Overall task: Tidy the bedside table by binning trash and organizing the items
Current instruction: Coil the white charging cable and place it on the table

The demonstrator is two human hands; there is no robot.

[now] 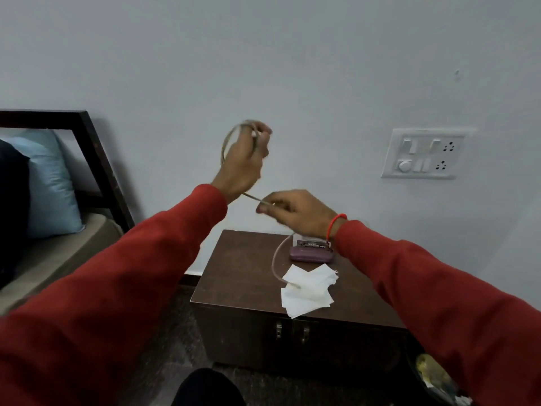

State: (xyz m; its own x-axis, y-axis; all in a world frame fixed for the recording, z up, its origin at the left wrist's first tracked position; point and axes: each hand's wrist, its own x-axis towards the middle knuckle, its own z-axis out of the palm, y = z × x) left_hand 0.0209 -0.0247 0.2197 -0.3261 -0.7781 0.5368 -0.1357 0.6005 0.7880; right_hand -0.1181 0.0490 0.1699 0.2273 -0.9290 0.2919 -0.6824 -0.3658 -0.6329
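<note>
I have both hands up above the bedside table, one cable point(224, 148) between them. My left hand point(244, 164) is raised highest, its fingers point(262, 131) curled round a loop of the cable near one end. From under that wrist the cable runs down to my right hand point(295, 212), whose fingers point(265, 208) pinch it. Below the right hand the rest of the cable hangs in a curve to the tabletop point(234, 271), and its free end lies on the tissues point(307, 290).

The tissues are white and overlap in a loose pile near the front edge of the tabletop; I make out about three sheets, but cannot count them surely. Behind them, near the wall, sits one purple case point(311, 254) with one small flat thing on its top that I cannot identify, partly hidden by my right wrist.

The cabinet front shows two metal handles point(292, 332), side by side. On my right wrist is one red band point(333, 227). On the wall to the right is one switch plate point(424, 153) with two sockets. At the left stands one bed point(58, 253) with one blue pillow point(49, 183). At the lower right corner is a dark bin point(433, 379), its contents blurred.
</note>
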